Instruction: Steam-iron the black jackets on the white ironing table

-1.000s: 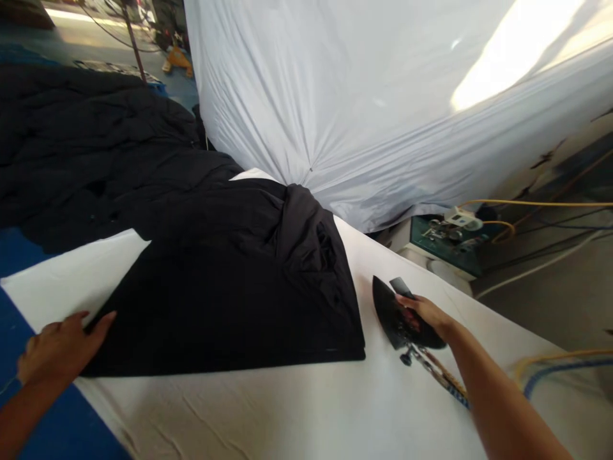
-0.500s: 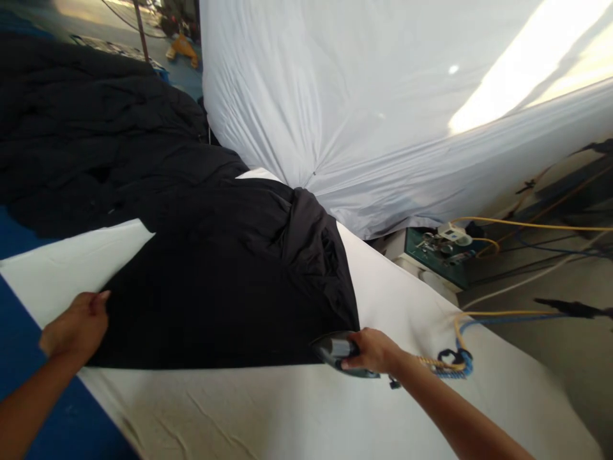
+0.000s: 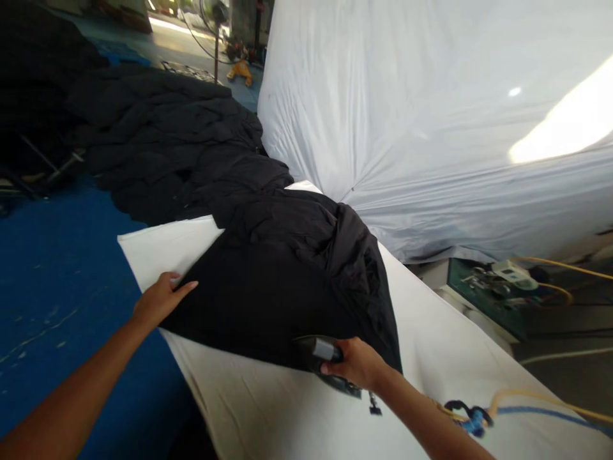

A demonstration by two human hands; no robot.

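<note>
My right hand [image 3: 357, 364] is wrapped around the handle of a dark steam iron [image 3: 330, 358]. The iron lies over the near edge of the black cloth [image 3: 244, 300], its tip pointing left and its heel past the edge on the white table cover [image 3: 287, 415]. At the cloth's left edge rests my left hand [image 3: 163, 297], thumb laid out on the black fabric and fingers apart from it. Flat at the front, the cloth bunches into folds toward the back and right.
A large black fabric heap [image 3: 177, 140] trails off at the back left. White sheeting [image 3: 407, 96] hangs behind the table. On the right are a sewing machine [image 3: 507, 278] and yellow and blue hoses [image 3: 527, 406] by my right forearm. Blue floor [image 3: 62, 281] lies left.
The iron has slid left along the cloth's near edge, away from the right corner. My left hand's thumb and fingers have spread from a pinch. The view has swung left.
</note>
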